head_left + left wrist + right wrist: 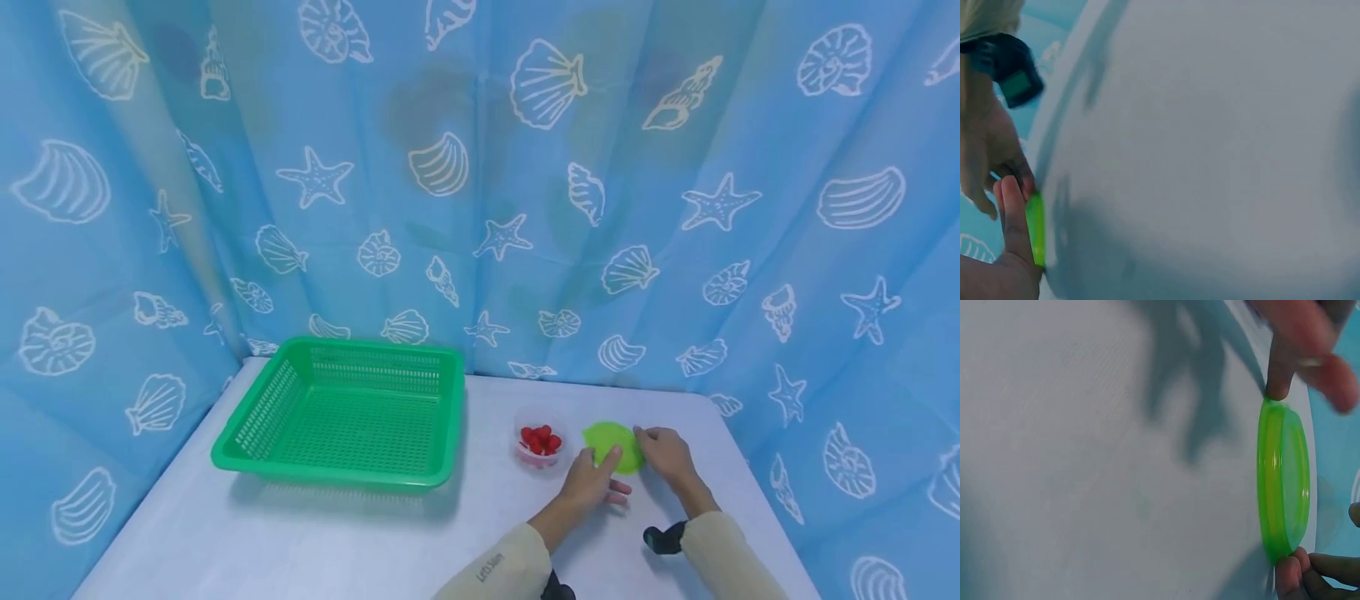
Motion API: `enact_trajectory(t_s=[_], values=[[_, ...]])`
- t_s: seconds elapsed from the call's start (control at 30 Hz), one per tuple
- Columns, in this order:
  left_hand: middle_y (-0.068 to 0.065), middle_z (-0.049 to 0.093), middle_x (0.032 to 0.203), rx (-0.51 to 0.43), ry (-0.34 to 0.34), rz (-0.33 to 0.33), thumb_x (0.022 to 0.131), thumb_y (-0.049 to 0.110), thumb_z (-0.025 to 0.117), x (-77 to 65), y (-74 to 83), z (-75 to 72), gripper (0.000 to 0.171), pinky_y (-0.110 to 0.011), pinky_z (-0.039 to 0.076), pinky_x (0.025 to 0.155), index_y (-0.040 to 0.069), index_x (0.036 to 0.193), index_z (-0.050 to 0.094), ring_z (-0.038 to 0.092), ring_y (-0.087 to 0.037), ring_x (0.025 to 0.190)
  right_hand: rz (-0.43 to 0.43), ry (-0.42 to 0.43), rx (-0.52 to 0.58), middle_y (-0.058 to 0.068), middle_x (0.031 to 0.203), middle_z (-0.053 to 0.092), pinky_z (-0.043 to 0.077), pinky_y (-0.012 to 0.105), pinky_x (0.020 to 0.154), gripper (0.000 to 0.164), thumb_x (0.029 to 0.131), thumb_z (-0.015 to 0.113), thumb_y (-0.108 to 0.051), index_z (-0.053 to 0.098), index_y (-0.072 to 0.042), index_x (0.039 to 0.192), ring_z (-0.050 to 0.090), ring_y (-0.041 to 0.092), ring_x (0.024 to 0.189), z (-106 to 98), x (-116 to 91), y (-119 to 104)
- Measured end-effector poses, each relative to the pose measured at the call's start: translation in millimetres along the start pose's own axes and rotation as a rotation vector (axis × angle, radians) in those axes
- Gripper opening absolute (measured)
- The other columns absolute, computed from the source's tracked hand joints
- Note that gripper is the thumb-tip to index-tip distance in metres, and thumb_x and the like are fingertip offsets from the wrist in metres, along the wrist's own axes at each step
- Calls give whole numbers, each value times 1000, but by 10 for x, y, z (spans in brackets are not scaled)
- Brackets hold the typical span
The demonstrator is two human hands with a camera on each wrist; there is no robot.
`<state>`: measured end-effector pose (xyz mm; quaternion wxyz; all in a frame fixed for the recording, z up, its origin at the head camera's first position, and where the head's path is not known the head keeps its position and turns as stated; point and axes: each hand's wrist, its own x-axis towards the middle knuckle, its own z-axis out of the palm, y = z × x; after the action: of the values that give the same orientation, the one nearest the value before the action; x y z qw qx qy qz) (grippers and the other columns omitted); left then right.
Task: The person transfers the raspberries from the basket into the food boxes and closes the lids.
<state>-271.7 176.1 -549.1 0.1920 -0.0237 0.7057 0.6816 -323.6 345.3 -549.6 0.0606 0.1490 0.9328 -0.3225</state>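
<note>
A bright green lid (614, 443), round with a small tab, is held between both hands near the table's right side. My right hand (667, 456) pinches its right edge, and these fingertips (1291, 575) show at the lower end of the lid in the right wrist view. At the left edge is my left hand (590, 485), its thumb and a finger on the rim and the other fingers spread away. Left of the hands stands a clear round tub (537, 458) holding several small red pieces (542, 439); their kind is too small to tell.
A large green plastic basket (337, 477) with slotted walls stands on the left of the white-covered table (300, 546). Blue curtains (480, 192) with shell and starfish prints hang close behind and on both sides. Dark wrist cameras (664, 537) sit below the hands.
</note>
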Motion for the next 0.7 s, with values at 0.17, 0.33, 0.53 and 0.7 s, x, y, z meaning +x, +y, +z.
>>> enact_trajectory(t_s=[0.17,0.33,0.53,0.7], values=[[-2,66,78,-35,-2,-3,92,52,61,25,-16,-29,79,-27,56,73,1,146,34,70,-19,72,24,-25,13,38,137,39,35,61,103,75,102,34,-49,38,19,136,35,53,129,-43,-8,3],[-3,66,83,-106,-34,-14,91,52,61,88,-53,-55,82,-27,57,73,-2,146,33,71,-19,76,35,-23,28,39,135,39,35,62,103,69,103,35,-42,38,19,135,36,54,127,-65,-14,21],[-5,67,89,-174,-63,-62,91,58,56,122,-114,-88,73,-30,57,77,-2,133,46,72,-22,83,81,-10,22,38,131,45,43,57,97,58,102,38,-31,43,19,131,41,52,124,-55,1,94],[-9,64,91,-215,-56,-105,93,60,51,124,-66,-105,69,-35,58,75,-3,121,53,71,-27,86,72,-37,16,36,130,48,40,60,100,56,103,39,-32,47,17,129,44,52,122,-7,146,210]])
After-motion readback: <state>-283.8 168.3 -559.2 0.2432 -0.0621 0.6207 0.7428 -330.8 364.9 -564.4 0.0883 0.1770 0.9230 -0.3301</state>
